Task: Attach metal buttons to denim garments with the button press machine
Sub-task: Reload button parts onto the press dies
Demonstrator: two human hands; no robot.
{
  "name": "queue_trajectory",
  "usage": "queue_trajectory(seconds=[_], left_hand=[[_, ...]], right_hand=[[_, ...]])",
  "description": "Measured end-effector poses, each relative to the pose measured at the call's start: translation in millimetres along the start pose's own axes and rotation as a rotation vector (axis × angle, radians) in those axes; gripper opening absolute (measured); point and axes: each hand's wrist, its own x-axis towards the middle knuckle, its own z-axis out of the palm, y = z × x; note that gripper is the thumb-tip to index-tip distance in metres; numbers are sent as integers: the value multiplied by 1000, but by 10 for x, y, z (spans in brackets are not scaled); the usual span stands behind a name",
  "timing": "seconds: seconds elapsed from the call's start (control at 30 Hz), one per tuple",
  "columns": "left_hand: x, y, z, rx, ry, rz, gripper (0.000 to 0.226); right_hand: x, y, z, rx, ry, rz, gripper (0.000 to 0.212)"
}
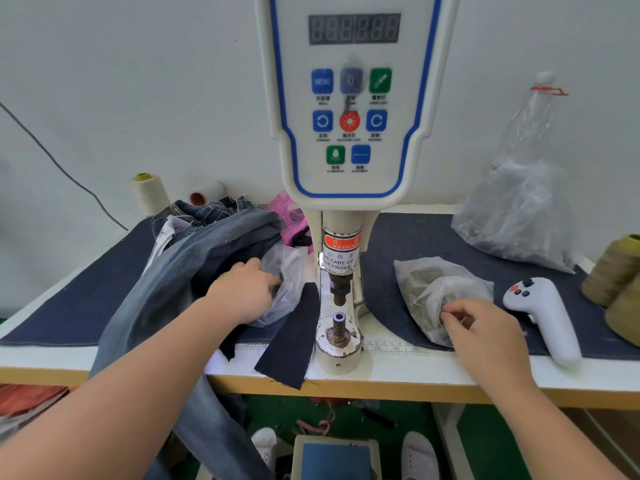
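Head view: both hands dip into plastic bags of button parts flanking the press machine (341, 299). Left hand (247, 292) reaches into the left bag (285, 268), grasp hidden; right hand (481, 327) pinches inside the right bag (433, 292). Jeans (194, 258) drape off the desk (415, 372) (soft, heavy; likely best gripped at the waistband).

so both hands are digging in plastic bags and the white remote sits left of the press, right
Not quite: the head view shows the white remote lying right of the press, beside the right hand. The rest holds: the left hand and the right hand each reach into a plastic bag.
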Motion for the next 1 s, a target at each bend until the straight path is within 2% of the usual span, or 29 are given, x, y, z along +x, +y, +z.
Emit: queue_trajectory(seconds=[0.13,0.27,0.37,0.57,0.7,0.9,1.0], left_hand=[[-7,-35,-37,19,72,-60,24],[-9,-115,-63,-105,280,-106,29],[1,-154,-33,20,368,-124,24],[26,-158,79,221,267,-163,29],[59,-159,72,120,262,-154,27],[83,-249,146,144,254,-192,25],[133,-268,187,154,130,-182,34]], right_hand=[[-5,-6,-12,2,-5,-2,18],[-5,-17,-9,2,-7,0,18],[-5,-13,-7,4,-10,4,18],[-13,-17,-17,-8,-7,-2,16],[-10,-19,-16,-13,-13,-6,15],[-8,-7,-10,-14,-5,-12,14],[-7,-10,-7,-9,-2,-11,14]])
